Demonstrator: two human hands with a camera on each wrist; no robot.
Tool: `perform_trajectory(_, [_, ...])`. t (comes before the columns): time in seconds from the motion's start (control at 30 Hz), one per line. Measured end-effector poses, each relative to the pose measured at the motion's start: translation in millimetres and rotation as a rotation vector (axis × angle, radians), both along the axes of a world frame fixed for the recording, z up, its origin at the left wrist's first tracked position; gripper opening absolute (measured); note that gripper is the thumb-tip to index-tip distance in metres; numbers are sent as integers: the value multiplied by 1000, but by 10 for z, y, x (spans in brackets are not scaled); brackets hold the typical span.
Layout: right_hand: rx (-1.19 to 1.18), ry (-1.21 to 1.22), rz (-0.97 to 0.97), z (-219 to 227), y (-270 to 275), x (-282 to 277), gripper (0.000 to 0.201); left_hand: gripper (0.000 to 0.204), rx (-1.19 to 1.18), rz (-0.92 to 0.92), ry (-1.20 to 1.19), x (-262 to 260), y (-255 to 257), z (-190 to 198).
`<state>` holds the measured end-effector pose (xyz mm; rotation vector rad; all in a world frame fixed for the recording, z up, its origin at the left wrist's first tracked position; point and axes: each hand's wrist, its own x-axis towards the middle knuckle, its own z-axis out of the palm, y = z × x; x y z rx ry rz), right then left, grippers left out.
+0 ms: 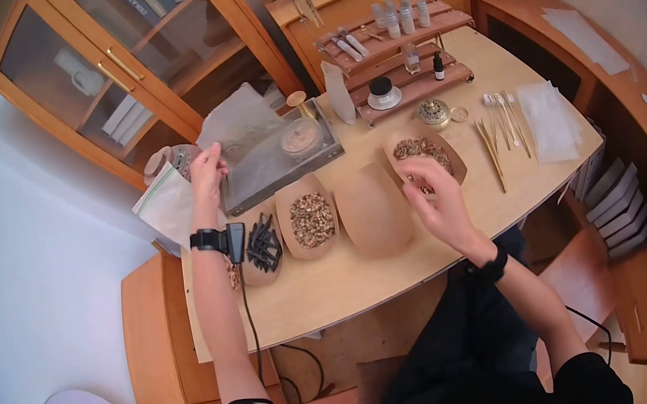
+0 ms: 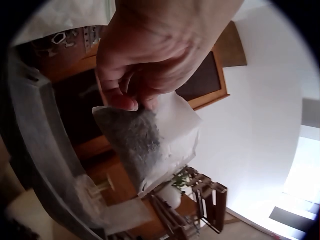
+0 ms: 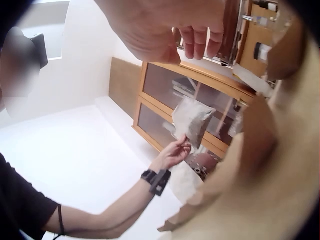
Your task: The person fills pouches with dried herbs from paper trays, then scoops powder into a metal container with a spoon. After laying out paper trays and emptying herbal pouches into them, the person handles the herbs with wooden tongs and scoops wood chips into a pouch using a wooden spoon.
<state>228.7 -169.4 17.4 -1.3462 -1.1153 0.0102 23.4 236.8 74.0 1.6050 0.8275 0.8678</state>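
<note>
My left hand point(image 1: 207, 170) pinches a filled white sachet point(image 2: 165, 135) by one edge between thumb and fingers. The sachet looks like thin translucent paper, with dark, crumbly contents showing through one side. In the head view it is held up over the dark-framed tray point(image 1: 283, 158). My right hand point(image 1: 441, 204) hovers over the near edge of a brown paper bowl point(image 1: 456, 149) of dried chips. Its fingers point(image 3: 188, 42) bend loosely, with nothing visible between them. Left of it stands a bare brown paper bowl point(image 1: 375, 215).
Another paper bowl holds brown chips point(image 1: 312, 221); one beside it holds black sticks point(image 1: 263, 244). To the right lie gold tweezers point(image 1: 490, 154), slim tools point(image 1: 507, 120) and white sachets point(image 1: 549, 120). A tiered wooden rack point(image 1: 397, 34) with vials stands at the back.
</note>
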Motion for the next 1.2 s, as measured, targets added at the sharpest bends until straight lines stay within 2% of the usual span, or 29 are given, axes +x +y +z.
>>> perform_trajectory(0.1, [46, 8, 4, -241, -246, -25, 30, 19, -76, 51, -15, -5, 386, -213])
perform_trajectory(0.17, [-43, 14, 7, -492, -429, -17, 28, 21, -95, 90, 3, 24, 577, -344])
perform_trajectory(0.2, [-48, 16, 6, -529, -448, -20, 28, 23, -113, 133, 16, 42, 621, -380])
perform_trajectory(0.27, [32, -139, -46, -586, -462, -10, 28, 22, -127, 145, 30, 70, 723, -445])
perform_trajectory(0.47, [-37, -217, -29, -522, -447, -64, 35, 19, -160, 219, 142, 195, 902, -573])
perform_trajectory(0.53, [-61, -195, -17, -563, -438, -55, 35, 19, -98, 162, 185, 227, 971, -649])
perform_trajectory(0.63, [-102, -163, -12, -564, -449, -57, 36, 18, -59, 213, 274, 253, 1032, -721])
perform_trajectory(0.77, [-92, -188, -32, -539, -426, -57, 36, 17, 17, 209, 265, 260, 1120, -832])
perform_trajectory(0.87, [-90, -209, -49, -543, -416, -51, 36, 19, 40, 248, 252, 292, 1124, -869])
perform_trajectory(0.93, [-91, -211, -51, -522, -417, -52, 35, 19, 159, 340, 358, 317, 1110, -867])
perform_trajectory(1.03, [-93, -201, -54, -522, -418, -54, 35, 18, 243, 371, 414, 336, 1111, -863])
perform_trajectory(1.2, [-98, -183, -54, -517, -417, -58, 34, 20, 304, 445, 538, 437, 905, -748])
